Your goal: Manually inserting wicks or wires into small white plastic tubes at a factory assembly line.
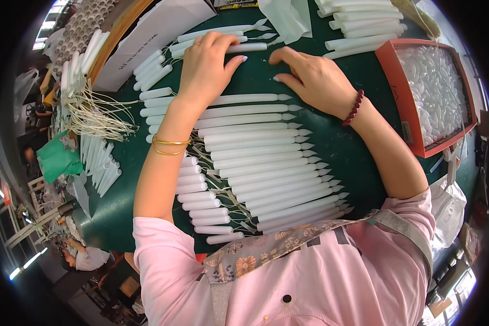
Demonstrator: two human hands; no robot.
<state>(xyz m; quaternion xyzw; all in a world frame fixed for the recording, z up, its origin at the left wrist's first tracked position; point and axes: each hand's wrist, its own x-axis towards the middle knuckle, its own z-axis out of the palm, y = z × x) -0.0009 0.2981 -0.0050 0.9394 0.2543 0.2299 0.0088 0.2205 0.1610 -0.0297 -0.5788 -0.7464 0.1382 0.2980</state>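
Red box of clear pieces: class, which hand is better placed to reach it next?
Likely the right hand: nearer the box, it looks empty; the left hand is farther off, over white candle tubes.

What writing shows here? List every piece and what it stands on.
Wording is withheld; places only:
White cardboard box: one dark printed line along its side.
Orange-red cardboard box: a dark mark on its left wall; pale label, too small to read.
Yellow-and-black package at the top edge: markings too small to read.
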